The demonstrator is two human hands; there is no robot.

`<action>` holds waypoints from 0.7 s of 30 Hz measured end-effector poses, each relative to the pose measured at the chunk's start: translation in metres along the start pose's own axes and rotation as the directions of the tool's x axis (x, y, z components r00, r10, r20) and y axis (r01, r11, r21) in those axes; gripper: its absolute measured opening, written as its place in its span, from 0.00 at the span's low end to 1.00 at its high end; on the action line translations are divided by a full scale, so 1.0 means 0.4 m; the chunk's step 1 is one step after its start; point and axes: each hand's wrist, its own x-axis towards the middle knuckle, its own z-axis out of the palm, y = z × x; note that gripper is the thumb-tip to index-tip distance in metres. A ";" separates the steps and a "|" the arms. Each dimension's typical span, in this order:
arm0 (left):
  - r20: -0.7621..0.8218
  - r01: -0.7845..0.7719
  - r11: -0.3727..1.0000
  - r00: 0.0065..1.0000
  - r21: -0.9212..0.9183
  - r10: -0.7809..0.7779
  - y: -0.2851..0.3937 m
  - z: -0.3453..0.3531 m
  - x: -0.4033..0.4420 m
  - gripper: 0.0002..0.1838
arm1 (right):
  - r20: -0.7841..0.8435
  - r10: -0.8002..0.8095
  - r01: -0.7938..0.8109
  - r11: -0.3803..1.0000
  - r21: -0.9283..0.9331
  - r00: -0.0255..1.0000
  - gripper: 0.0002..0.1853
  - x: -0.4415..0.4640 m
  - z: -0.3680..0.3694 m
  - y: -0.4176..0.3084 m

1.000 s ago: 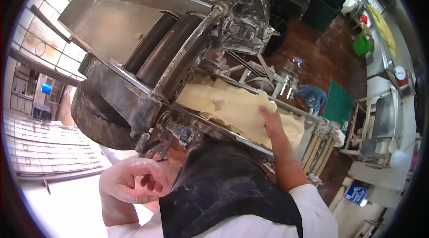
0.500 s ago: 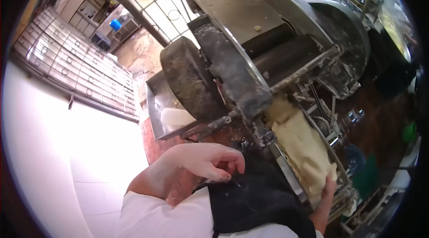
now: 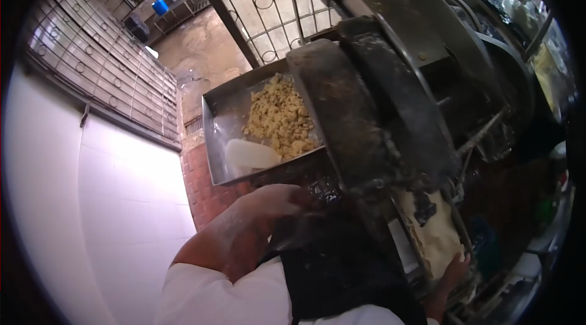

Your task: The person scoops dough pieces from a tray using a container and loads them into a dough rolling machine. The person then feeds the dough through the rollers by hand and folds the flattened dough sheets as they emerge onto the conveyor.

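Observation:
A pale sheet of dough point(image 3: 441, 236) lies in a long narrow trough below a dough roller machine point(image 3: 397, 99). My right hand point(image 3: 453, 273) rests at the dough's near end, fingers stretched out and touching its edge. My left hand point(image 3: 278, 198) is in front of my dark apron point(image 3: 342, 258), close to the machine's lower side. Its fingers are blurred and in shadow, and nothing can be made out in them. Left of the machine, a metal tray point(image 3: 209, 135) holds crumbly yellow dough pieces point(image 3: 281, 114) and a white plastic scoop point(image 3: 247, 155).
A barred metal gate point(image 3: 262, 1) stands behind the machine, and another grille point(image 3: 97, 50) is on the left. A white wall point(image 3: 134, 184) rises at my left over red floor tiles point(image 3: 204, 187). Far back, a blue container point(image 3: 160, 7) sits on a counter.
My view has shifted, so the machine appears further right and the tray's crumbly dough now shows. My left hand has blurred with motion; my right hand stays at the dough sheet's end.

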 end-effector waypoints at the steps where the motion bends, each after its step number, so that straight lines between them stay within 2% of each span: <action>1: -0.096 0.109 0.975 0.991 0.192 -0.092 -0.048 -0.028 -0.011 0.22 | 0.016 -0.032 0.032 0.999 0.008 0.999 0.30 -0.032 -0.014 -0.042; 3: -0.116 0.140 0.974 0.986 0.180 -0.121 -0.168 -0.077 -0.025 0.22 | -0.008 0.014 -0.014 1.000 -0.025 1.000 0.29 -0.057 0.038 -0.027; 5: -0.117 0.169 0.970 0.982 0.173 -0.150 -0.305 -0.123 -0.033 0.23 | -0.031 -0.261 0.250 0.947 -0.204 0.965 0.27 -0.100 0.103 0.049; 6: -0.121 0.262 0.950 0.962 0.173 -0.243 -0.377 -0.139 -0.034 0.23 | 0.020 -0.272 0.259 0.891 -0.372 0.962 0.24 -0.197 0.058 -0.049; 7: -0.124 0.354 0.920 0.934 0.169 -0.336 -0.453 -0.153 -0.036 0.23 | 0.063 -0.349 0.333 0.803 -0.494 0.935 0.23 -0.264 0.077 -0.069; 8: -0.095 0.343 0.925 0.939 0.161 -0.331 -0.534 -0.159 -0.041 0.23 | 0.126 -0.420 0.406 0.687 -0.603 0.899 0.21 -0.313 0.108 -0.078; 9: -0.124 0.351 0.917 0.935 0.192 -0.332 -0.617 -0.162 -0.051 0.23 | 0.138 -0.412 0.402 0.670 -0.624 0.901 0.21 -0.365 0.113 -0.100; 11: -0.148 0.348 0.906 0.936 0.243 -0.320 -0.730 -0.193 -0.073 0.23 | 0.079 -0.431 0.435 0.862 -0.261 0.899 0.16 -0.471 0.174 -0.130; 12: -0.135 0.384 0.905 0.922 0.185 -0.364 -0.770 -0.204 -0.088 0.22 | 0.040 -0.430 0.432 0.900 -0.052 0.902 0.14 -0.517 0.213 -0.153; 13: -0.118 0.423 0.898 0.904 0.120 -0.410 -0.816 -0.206 -0.102 0.21 | 0.226 -0.380 0.373 0.925 0.074 0.897 0.13 -0.545 0.267 -0.143; 14: -0.108 0.422 0.899 0.905 0.115 -0.411 -0.896 -0.205 -0.106 0.21 | 0.410 -0.341 0.290 0.940 0.181 0.846 0.12 -0.562 0.295 -0.125; 15: -0.121 0.421 0.907 0.901 0.017 -0.416 -0.993 -0.192 -0.105 0.21 | 0.416 -0.343 0.298 0.939 0.171 0.842 0.12 -0.583 0.288 -0.151; 16: -0.138 0.419 0.904 0.893 -0.085 -0.428 -1.055 -0.167 -0.115 0.22 | 0.515 -0.383 0.302 0.923 0.238 0.767 0.11 -0.610 0.295 -0.193; 17: -0.141 0.427 0.899 0.888 -0.099 -0.437 -1.078 -0.138 -0.135 0.22 | 0.600 -0.426 0.295 0.904 0.310 0.677 0.11 -0.620 0.299 -0.245; 19: -0.297 0.474 0.858 0.805 -0.199 -0.514 -1.099 -0.106 -0.183 0.22 | 0.616 -0.433 0.318 0.902 0.294 0.658 0.11 -0.604 0.350 -0.311; 20: -0.316 0.412 0.876 0.820 -0.251 -0.476 -1.045 -0.099 -0.227 0.21 | 0.629 -0.421 0.324 0.907 0.270 0.654 0.11 -0.602 0.395 -0.345; 21: -0.324 0.422 0.876 0.816 -0.232 -0.479 -1.010 -0.091 -0.261 0.21 | 0.614 -0.383 0.233 0.921 0.313 0.690 0.12 -0.588 0.457 -0.364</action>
